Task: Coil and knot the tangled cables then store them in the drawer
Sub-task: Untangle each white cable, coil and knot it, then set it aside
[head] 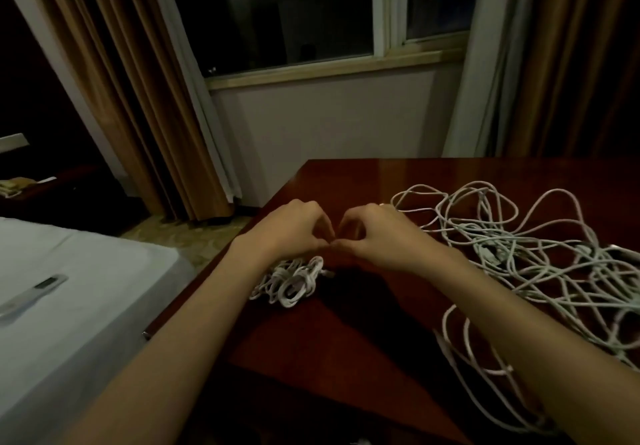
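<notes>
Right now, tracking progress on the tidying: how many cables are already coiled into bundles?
1. One coiled bundle lies on the table beneath the left hand. The rest is a loose tangle to the right; more could be hidden.

Dim indoor light, glare on the table (398, 174), dark window (277, 11); soft blur, edges bowed

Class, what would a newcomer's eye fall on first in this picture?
The two hands, left and right, meet fingertip to fingertip mid-table. Under the left lies a small coiled bundle; to the right, a loose white cable tangle sprawls over the dark table.
</notes>
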### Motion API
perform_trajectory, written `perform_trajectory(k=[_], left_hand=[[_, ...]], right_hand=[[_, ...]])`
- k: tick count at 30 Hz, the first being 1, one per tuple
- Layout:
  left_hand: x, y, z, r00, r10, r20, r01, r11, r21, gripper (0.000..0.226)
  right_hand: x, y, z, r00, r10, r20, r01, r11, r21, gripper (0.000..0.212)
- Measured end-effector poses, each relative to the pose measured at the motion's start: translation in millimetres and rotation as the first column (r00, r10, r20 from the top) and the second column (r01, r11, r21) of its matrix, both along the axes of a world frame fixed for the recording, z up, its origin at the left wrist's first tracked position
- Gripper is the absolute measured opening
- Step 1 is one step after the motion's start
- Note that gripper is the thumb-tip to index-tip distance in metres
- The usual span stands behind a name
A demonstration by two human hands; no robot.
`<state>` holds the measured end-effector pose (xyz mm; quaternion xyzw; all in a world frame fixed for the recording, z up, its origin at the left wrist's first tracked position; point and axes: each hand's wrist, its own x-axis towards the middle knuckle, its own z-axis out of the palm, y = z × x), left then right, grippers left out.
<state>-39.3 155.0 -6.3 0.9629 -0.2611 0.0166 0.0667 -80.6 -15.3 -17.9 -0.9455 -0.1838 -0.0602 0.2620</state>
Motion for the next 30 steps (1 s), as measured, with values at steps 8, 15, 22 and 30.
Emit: perform_trajectory(k=[8, 15, 22, 30], left_hand=[[13, -88, 3, 0.989, -0.15, 0.011, 0.151, 0.986, -0.068, 0.014], [29, -135, -14, 0.982, -0.188, -0.014, 0.187, 0.98, -0.065, 0.027], [54, -152, -34, 0.977, -0.197, -0.084, 0.175, 0.96, -0.217, 0.011], [60, -148, -59, 0.987, -0.129, -0.098, 0.023, 0.71, -0.704, 0.019]], right_hand=[[-7, -97, 15, 0.969, -0.243, 0.04, 0.242, 0.97, 0.017, 0.016], [-7, -139, 3, 0.94, -0.337, 0.056, 0.335, 0.941, 0.045, 0.01], [16, -114, -10, 0.95, -0.297, 0.098, 0.262, 0.927, 0.269, 0.017], [36, -94, -41, 0.934, -0.341, 0.104, 0.257, 0.847, 0.466, 0.028]])
